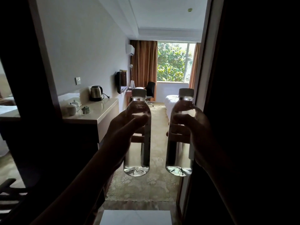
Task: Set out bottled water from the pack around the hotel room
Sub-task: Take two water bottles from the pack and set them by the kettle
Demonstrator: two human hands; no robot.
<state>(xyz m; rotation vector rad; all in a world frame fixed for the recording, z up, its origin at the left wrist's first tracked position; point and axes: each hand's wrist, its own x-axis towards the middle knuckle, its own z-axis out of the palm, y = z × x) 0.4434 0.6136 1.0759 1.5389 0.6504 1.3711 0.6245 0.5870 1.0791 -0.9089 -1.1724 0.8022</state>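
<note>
Both hands are raised in front of the camera, each wrapped around a bottle. Left hand (120, 135) grips a clear plastic water bottle with a white cap (138, 132), upright; right hand (194, 132) grips a second clear white-capped bottle (178, 156) just beside it, not touching. Beyond, left, a pale counter (103, 111) carries a steel electric kettle (96, 93) and white lidded cups (72, 108).

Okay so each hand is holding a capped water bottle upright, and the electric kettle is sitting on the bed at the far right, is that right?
Not quite. The left hand and right hand do each hold a capped water bottle, left bottle and right bottle, upright. But the head view shows the electric kettle standing on the counter along the left wall, not on the bed.
</note>
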